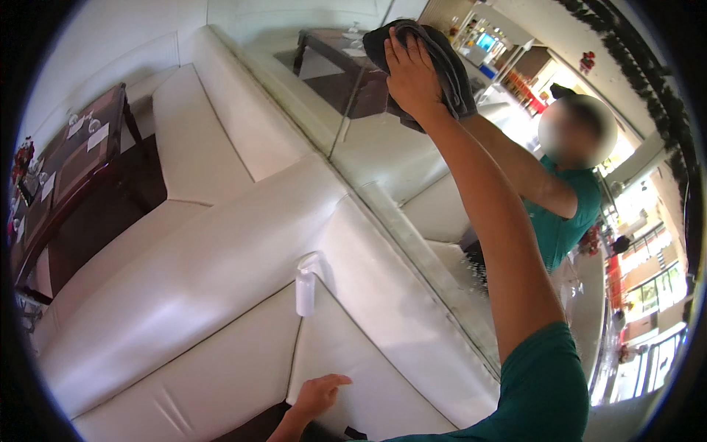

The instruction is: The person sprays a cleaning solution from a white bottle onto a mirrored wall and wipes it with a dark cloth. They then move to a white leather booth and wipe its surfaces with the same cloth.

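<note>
My right hand point(411, 72) lies flat on a folded dark grey cloth point(455, 66), pressing it against a large wall mirror point(381, 160). My right arm reaches far up, and its reflection meets the cloth from behind the glass. Low in the view, my left hand point(320, 395) hovers over the white padded seat point(375, 364), holding nothing, with its index finger extended and the others curled. A white spray bottle point(305, 293) stands upright on the bench seat in the corner, against the backrests. Water droplets point(478, 271) speckle the lower part of the mirror.
White upholstered backrests point(221, 237) divide this corner from another booth. There, a dark wooden table point(83, 160) carries glasses, papers and red decorations. A dark garland point(652, 83) edges the mirror at right. Reflected in the glass are a person in a teal shirt point(558, 204) and a bright room.
</note>
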`<state>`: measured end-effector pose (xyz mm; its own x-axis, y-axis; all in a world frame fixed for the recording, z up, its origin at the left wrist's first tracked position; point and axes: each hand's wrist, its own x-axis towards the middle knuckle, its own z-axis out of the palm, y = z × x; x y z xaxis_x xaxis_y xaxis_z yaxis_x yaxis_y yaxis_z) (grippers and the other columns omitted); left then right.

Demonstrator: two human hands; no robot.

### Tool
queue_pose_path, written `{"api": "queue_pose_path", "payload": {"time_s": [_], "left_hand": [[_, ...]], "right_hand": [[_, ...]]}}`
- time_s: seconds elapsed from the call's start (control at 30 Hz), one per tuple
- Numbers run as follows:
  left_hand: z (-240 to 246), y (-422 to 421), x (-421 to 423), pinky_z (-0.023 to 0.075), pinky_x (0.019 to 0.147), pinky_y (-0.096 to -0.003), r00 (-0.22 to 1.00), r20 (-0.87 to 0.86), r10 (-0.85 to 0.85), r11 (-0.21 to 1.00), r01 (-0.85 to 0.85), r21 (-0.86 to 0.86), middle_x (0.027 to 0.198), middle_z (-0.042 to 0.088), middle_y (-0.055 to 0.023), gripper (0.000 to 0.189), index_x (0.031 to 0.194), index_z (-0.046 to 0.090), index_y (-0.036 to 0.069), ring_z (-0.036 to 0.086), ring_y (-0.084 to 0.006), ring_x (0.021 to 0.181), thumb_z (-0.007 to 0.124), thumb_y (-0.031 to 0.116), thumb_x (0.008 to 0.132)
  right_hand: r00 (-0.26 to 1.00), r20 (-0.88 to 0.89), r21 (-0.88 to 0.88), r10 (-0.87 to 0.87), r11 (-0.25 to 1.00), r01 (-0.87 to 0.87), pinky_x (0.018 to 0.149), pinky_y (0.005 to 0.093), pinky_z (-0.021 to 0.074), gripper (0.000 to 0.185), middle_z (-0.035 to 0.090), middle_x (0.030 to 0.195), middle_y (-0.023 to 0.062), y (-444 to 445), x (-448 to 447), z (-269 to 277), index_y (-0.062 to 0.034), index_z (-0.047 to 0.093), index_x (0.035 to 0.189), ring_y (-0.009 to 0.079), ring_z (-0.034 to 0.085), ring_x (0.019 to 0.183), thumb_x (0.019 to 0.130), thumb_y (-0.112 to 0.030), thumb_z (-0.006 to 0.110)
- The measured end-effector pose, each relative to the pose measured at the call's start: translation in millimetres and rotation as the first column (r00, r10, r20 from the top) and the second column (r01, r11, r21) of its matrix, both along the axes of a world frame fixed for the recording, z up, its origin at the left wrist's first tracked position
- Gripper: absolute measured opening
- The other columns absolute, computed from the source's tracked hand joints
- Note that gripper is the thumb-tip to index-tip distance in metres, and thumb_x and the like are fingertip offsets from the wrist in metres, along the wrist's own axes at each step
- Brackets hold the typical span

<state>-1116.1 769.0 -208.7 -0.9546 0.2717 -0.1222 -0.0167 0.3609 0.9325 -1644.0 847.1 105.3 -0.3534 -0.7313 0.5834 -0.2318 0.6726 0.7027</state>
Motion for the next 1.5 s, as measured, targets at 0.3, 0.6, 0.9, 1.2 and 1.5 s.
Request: {"api": "queue_pose_path", "payload": {"time_s": [0.3, 0.6, 0.9, 1.2, 1.5], "left_hand": [[-31.4, -62.7, 41.5, 0.0557, 0.082, -0.0344, 0.894, 0.202, 0.4, 0.915, -0.401, -0.037, 0.102, 0.072, -0.01, 0.033, 0.103, 0.072, 0.009, 0.071, -0.0257, 0.093, 0.051, -0.007, 0.083], [-17.2, -58.4, 67.6, 0.0551, 0.08, -0.0344, 0.917, 0.158, 0.367, 0.93, -0.359, -0.08, 0.098, 0.072, -0.0125, 0.03, 0.103, 0.071, 0.005, 0.071, -0.0272, 0.09, 0.052, -0.009, 0.084], [19.2, -12.2, 74.9, 0.0551, 0.079, -0.0328, 0.983, -0.009, 0.181, 0.981, -0.181, -0.063, 0.101, 0.072, -0.0117, 0.029, 0.105, 0.07, 0.004, 0.071, -0.024, 0.09, 0.05, -0.009, 0.089], [36.0, 127.4, 129.0, 0.055, 0.082, -0.0346, 0.965, 0.003, -0.263, 0.963, 0.263, -0.06, 0.113, 0.07, -0.008, 0.033, 0.11, 0.07, 0.009, 0.069, -0.0254, 0.096, 0.054, -0.005, 0.084], [-25.4, 194.3, 89.9, 0.0478, 0.098, -0.0428, 0.854, -0.213, -0.475, 0.876, 0.482, -0.023, 0.125, 0.062, -0.0136, 0.037, 0.128, 0.059, 0.009, 0.06, -0.0336, 0.111, 0.056, 0.005, 0.092]], "right_hand": [[0.889, 0.456, 0.116, -0.038, 0.993, -0.017, 0.116, 0.0417, 0.0307, 0.052, 0.05, 0.14, 0.0118, -27.5, -45.5, -226.5, 0.0005, 0.05, 0.139, 0.0316, 0.038, 0.139, 0.089, -0.013, 0.049], [0.836, 0.548, 0.279, -0.021, 0.947, -0.158, 0.115, 0.0439, 0.0256, 0.04, 0.052, 0.143, 0.006, 47.5, 2.9, -290.1, -0.0013, 0.063, 0.125, 0.027, 0.034, 0.143, 0.09, -0.015, 0.049], [0.703, 0.673, 0.359, -0.232, 0.933, -0.036, 0.113, 0.0411, 0.0264, 0.043, 0.051, 0.143, 0.0073, 276.1, 226.2, -287.3, -0.0029, 0.056, 0.133, 0.025, 0.034, 0.142, 0.093, -0.017, 0.047], [0.319, 0.772, 0.49, -0.549, 0.835, 0.252, 0.105, 0.0437, 0.0382, 0.045, 0.047, 0.147, -0.0023, 630.2, 592.2, -228.6, -0.0113, 0.058, 0.133, 0.0242, 0.032, 0.143, 0.089, -0.014, 0.051], [0.478, 0.674, 0.413, -0.563, 0.824, 0.388, 0.113, 0.049, 0.0334, 0.059, 0.032, 0.159, 0.0004, 673.3, 682.9, -145.8, -0.0073, 0.047, 0.144, 0.0295, 0.051, 0.126, 0.085, -0.006, 0.053]]}}
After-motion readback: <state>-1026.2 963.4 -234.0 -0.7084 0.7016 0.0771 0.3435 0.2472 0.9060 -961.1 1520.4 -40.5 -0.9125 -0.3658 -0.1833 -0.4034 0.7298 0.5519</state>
